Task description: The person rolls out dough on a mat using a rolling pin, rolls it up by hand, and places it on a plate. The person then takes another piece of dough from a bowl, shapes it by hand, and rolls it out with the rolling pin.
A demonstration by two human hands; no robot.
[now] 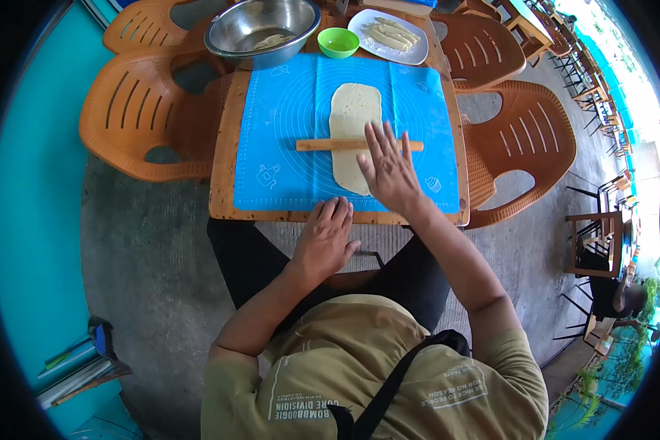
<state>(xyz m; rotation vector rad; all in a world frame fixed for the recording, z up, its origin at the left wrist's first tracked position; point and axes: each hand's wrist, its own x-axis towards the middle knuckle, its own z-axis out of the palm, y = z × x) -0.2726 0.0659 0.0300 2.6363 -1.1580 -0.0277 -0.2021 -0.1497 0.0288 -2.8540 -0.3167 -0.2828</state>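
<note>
A long oval sheet of flattened dough [356,110] lies on the blue mat [271,125]. Across it rests a wooden rolling pin [317,145]. My right hand [392,169] is over the pin's right part, palm down, fingers apart and pointing away from me. My left hand [328,236] rests at the near edge of the mat and table, its thumb held out to the right and its fingers flat, holding nothing.
Behind the mat stand a metal bowl [260,33] with dough inside, a green bowl [338,42] and a white plate [389,37] with floured dough strips. Orange chairs [150,110] flank the wooden table [224,176]. A person [612,297] sits far right.
</note>
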